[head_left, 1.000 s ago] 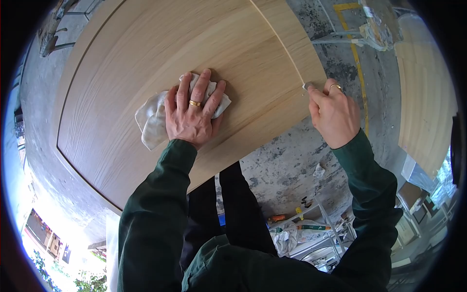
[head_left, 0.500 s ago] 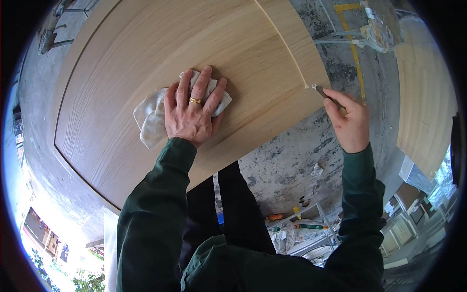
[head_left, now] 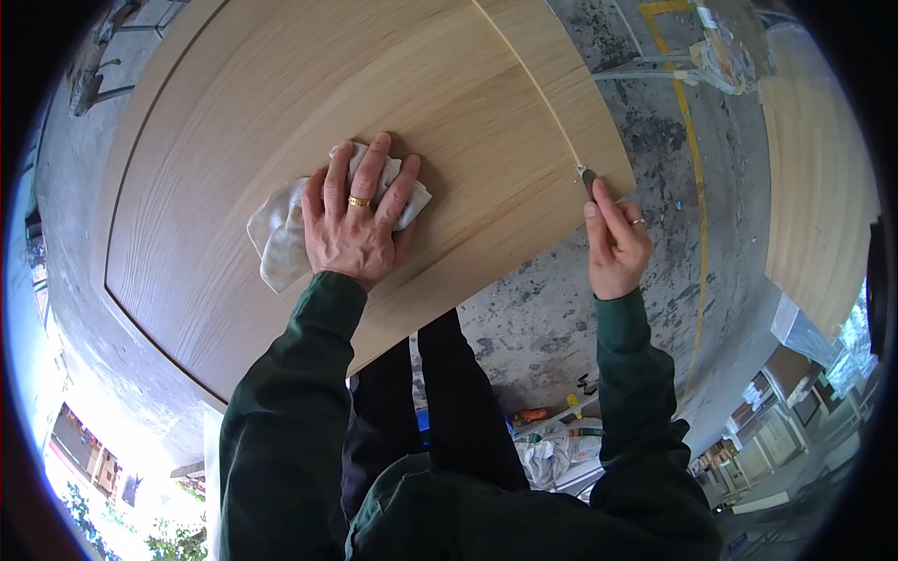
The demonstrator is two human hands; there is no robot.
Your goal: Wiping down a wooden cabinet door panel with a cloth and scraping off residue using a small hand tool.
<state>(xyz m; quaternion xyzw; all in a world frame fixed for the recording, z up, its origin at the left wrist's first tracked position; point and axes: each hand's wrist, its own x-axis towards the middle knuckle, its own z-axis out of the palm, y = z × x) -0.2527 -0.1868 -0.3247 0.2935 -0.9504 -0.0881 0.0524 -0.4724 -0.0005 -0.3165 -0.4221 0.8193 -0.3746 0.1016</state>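
A large light wood-grain panel (head_left: pixel 468 122) lies before me, with a narrow pale groove (head_left: pixel 533 79) running near its right end. My left hand (head_left: pixel 354 220), wearing a ring, presses on a bunched white cloth (head_left: pixel 274 234) on the panel. Its fingers are spread over the cloth, part of which sticks out to the left. At the groove's near end, my right hand (head_left: pixel 619 245) pinches a small putty knife (head_left: pixel 587 179). The blade's tip meets the panel, with whitish material around it. My fingers hide the knife's handle.
Another pale wood panel (head_left: pixel 812 178) stands at the right. Plastic-wrapped metal framing (head_left: pixel 720 65) is at the far right, above a stained concrete floor (head_left: pixel 524 318) with a yellow line (head_left: pixel 697 187). Rags (head_left: pixel 552 453) and tools lie near my legs.
My right hand has moved left, bringing the knife's tip from beyond the groove's end onto it. The knife now points more upright. My left hand and cloth appear slightly farther left.
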